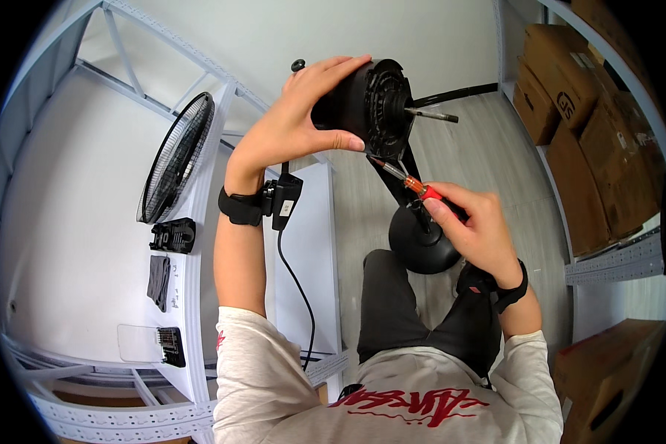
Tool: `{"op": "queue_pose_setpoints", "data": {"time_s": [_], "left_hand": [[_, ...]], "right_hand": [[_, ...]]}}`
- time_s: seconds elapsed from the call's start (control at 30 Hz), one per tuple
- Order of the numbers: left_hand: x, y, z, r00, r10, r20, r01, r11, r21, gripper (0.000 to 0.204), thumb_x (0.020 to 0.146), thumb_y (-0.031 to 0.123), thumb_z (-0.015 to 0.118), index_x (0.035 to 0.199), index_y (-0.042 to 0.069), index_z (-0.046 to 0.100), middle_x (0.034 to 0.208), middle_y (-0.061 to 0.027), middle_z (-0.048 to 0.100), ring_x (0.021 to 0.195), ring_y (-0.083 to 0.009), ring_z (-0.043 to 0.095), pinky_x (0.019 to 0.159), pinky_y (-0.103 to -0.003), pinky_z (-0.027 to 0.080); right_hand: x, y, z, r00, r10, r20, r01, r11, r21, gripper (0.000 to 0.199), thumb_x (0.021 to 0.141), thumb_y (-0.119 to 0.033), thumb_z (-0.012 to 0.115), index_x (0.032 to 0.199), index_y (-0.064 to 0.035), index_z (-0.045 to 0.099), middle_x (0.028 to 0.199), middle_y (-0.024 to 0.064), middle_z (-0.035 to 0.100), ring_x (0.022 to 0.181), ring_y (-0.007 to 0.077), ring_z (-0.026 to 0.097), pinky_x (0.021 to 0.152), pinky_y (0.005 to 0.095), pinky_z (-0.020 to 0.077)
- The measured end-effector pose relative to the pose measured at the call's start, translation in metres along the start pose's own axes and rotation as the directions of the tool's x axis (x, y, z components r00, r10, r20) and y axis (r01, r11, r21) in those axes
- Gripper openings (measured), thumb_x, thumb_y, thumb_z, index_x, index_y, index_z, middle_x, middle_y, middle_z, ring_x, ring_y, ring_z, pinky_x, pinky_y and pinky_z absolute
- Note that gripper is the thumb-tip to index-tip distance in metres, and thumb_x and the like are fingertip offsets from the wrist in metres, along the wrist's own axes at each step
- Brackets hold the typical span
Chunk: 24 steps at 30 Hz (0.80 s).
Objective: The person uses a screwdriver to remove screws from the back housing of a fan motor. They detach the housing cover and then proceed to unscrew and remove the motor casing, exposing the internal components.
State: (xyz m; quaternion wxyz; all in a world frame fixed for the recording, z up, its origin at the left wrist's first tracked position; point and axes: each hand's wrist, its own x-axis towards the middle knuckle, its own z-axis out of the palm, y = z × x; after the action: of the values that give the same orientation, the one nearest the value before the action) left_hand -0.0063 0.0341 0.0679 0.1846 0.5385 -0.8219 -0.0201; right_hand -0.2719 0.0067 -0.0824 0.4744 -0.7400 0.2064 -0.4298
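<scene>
A black fan motor housing (pixel 359 103) on a stand is in front of me, its bare metal shaft (pixel 433 115) pointing right. My left hand (pixel 296 122) is closed around the housing from the left, fingers over the top and thumb along the lower side. In my right hand (pixel 477 226) is a screwdriver (pixel 422 189) with a red and black handle. Its shank slants up and left, and the tip is at the housing's lower edge, just below my left thumb. Whether the tip sits in a screw is too small to tell.
On the white shelf at left are a fan grille (pixel 177 159), a black plastic part (pixel 173 235), a folded grey cloth (pixel 157 281) and a bit set (pixel 172 346). The round stand base (pixel 424 248) is near my knees. Cardboard boxes (pixel 570 96) fill the right rack.
</scene>
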Motion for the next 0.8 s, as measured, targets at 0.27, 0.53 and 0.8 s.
{"op": "queue_pose_setpoints", "data": {"time_s": [0.27, 0.53, 0.8], "left_hand": [[0.002, 0.007, 0.008, 0.994, 0.049, -0.093, -0.037, 0.991, 0.130, 0.091, 0.070, 0.041, 0.088, 0.147, 0.011, 0.049, 0.144, -0.0116, 0.055, 0.131, -0.0309, 0.051, 0.110, -0.041, 0.039], [0.000, -0.004, 0.014, 0.985, 0.081, -0.152, -0.064, 0.991, 0.115, 0.090, 0.071, 0.055, 0.082, 0.145, 0.016, 0.052, 0.138, -0.0103, 0.058, 0.128, -0.0305, 0.051, 0.111, -0.046, 0.031], [-0.002, 0.001, 0.012, 0.984, 0.092, -0.150, -0.069, 0.986, 0.151, 0.086, 0.073, 0.044, 0.085, 0.146, 0.013, 0.051, 0.141, -0.0114, 0.057, 0.128, -0.0310, 0.052, 0.111, -0.042, 0.036]], "right_hand": [[-0.020, -0.005, 0.014, 0.986, 0.001, -0.165, -0.016, 0.996, -0.087, 0.022, 0.096, -0.016, 0.067, 0.111, -0.0004, 0.071, 0.064, 0.0094, 0.058, 0.050, 0.0128, 0.046, 0.049, 0.0280, 0.0388], [-0.026, -0.012, 0.020, 0.978, 0.011, -0.207, -0.036, 0.992, -0.119, 0.022, 0.097, -0.018, 0.067, 0.111, -0.0009, 0.071, 0.065, 0.0085, 0.060, 0.050, 0.0128, 0.047, 0.049, 0.0285, 0.0395], [-0.027, -0.015, 0.031, 0.978, 0.066, -0.199, -0.089, 0.991, -0.105, 0.024, 0.098, -0.018, 0.066, 0.113, -0.0006, 0.070, 0.064, 0.0085, 0.060, 0.050, 0.0126, 0.048, 0.049, 0.0283, 0.0401]]}}
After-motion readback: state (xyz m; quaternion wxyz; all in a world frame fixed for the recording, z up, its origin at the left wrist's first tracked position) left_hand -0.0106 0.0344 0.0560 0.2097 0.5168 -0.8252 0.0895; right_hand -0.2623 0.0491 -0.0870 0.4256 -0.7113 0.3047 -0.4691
